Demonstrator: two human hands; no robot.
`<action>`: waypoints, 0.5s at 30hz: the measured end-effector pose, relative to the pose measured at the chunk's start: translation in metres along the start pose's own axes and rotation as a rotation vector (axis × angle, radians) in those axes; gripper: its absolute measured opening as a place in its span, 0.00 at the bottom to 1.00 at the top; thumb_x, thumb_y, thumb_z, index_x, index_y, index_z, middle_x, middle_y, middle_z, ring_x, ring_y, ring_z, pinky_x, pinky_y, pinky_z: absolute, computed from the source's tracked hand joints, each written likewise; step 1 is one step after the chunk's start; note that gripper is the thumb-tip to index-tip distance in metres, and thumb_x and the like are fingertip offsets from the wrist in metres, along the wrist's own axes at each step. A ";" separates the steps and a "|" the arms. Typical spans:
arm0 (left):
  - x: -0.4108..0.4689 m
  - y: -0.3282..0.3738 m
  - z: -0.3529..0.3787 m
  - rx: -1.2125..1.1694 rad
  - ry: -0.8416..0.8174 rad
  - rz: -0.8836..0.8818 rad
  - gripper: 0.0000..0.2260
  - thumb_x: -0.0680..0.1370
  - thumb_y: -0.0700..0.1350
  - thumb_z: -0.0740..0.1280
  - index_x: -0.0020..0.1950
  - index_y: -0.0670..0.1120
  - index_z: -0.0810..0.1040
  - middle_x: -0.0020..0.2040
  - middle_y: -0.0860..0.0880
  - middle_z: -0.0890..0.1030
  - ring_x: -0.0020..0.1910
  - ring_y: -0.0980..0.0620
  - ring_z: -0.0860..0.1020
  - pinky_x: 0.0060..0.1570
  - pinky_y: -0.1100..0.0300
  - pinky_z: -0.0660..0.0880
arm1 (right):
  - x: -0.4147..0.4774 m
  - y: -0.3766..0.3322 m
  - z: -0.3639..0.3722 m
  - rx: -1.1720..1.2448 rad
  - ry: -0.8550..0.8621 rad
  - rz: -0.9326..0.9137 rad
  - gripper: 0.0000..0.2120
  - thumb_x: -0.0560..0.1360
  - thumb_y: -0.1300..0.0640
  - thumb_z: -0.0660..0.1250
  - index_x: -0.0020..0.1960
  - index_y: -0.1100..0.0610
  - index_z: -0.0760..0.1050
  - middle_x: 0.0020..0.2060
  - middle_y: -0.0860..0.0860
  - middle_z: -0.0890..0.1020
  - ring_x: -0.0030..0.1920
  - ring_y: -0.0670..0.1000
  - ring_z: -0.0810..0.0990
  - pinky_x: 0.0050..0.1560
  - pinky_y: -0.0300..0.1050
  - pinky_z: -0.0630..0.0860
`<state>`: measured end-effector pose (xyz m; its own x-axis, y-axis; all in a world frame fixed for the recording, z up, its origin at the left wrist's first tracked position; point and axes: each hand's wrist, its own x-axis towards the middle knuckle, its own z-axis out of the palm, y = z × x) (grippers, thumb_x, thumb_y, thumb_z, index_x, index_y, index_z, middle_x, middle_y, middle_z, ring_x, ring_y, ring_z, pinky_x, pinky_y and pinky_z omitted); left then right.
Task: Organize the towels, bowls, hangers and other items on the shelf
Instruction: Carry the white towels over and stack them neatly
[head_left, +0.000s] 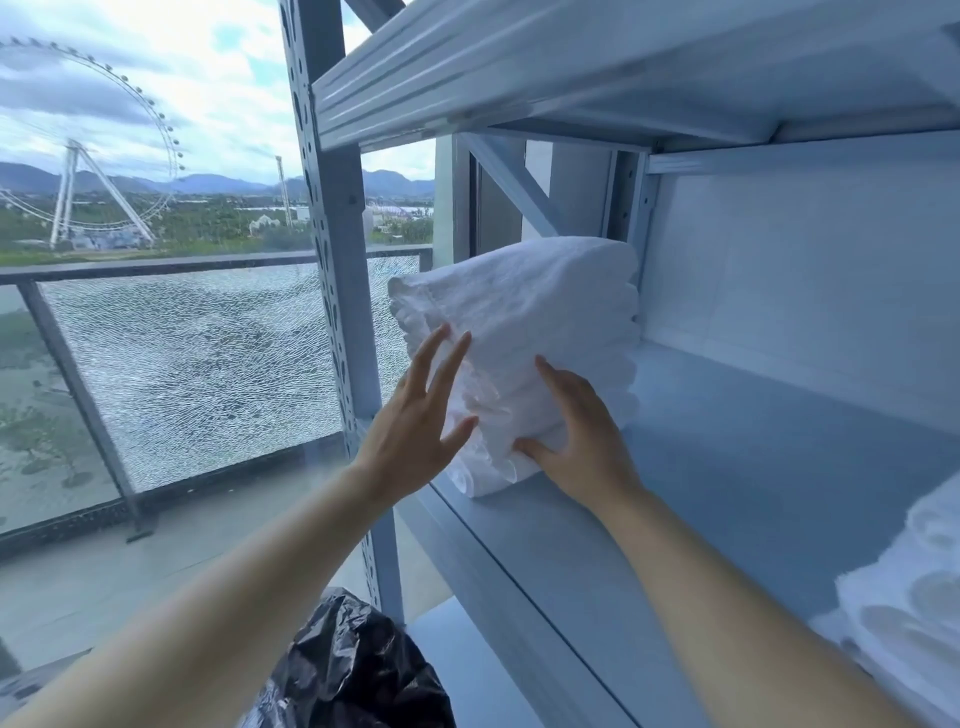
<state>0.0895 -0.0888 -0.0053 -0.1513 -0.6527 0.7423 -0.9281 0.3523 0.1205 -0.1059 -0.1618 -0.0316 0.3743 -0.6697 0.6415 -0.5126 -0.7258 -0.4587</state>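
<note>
A stack of folded white towels (530, 322) sits at the left end of the shelf (727, 467), reaching from the front edge toward the back corner. The left hand (415, 421) is spread wide with straight fingers, its tips against the stack's left side, gripping nothing. The right hand (576, 441) lies flat on the stack's front, fingers extended and thumb out along a lower fold. More towels (909, 597) lie at the shelf's right front edge. A black bag (353, 670) sits below.
</note>
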 end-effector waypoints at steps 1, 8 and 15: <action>0.000 0.000 0.000 -0.012 -0.014 0.006 0.39 0.74 0.47 0.69 0.76 0.52 0.47 0.77 0.46 0.51 0.69 0.40 0.66 0.51 0.49 0.76 | 0.000 -0.001 0.001 -0.002 0.003 0.005 0.42 0.69 0.49 0.73 0.74 0.43 0.53 0.70 0.48 0.65 0.70 0.49 0.63 0.66 0.49 0.67; -0.003 0.000 -0.022 0.045 -0.081 -0.006 0.34 0.76 0.53 0.65 0.76 0.52 0.50 0.76 0.49 0.53 0.67 0.42 0.69 0.48 0.48 0.78 | -0.001 -0.014 0.000 -0.085 0.001 0.043 0.42 0.70 0.50 0.72 0.75 0.46 0.51 0.70 0.50 0.64 0.70 0.52 0.63 0.64 0.54 0.70; -0.019 0.007 -0.062 0.099 -0.115 0.010 0.27 0.78 0.55 0.60 0.75 0.50 0.56 0.73 0.49 0.62 0.68 0.45 0.68 0.50 0.49 0.78 | -0.010 -0.051 -0.005 -0.218 -0.005 0.103 0.35 0.72 0.51 0.68 0.74 0.52 0.56 0.70 0.52 0.62 0.68 0.55 0.65 0.62 0.51 0.71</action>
<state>0.1068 -0.0324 0.0227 -0.1933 -0.7238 0.6624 -0.9545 0.2951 0.0439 -0.0878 -0.1177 -0.0114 0.3150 -0.7398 0.5945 -0.7026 -0.6029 -0.3780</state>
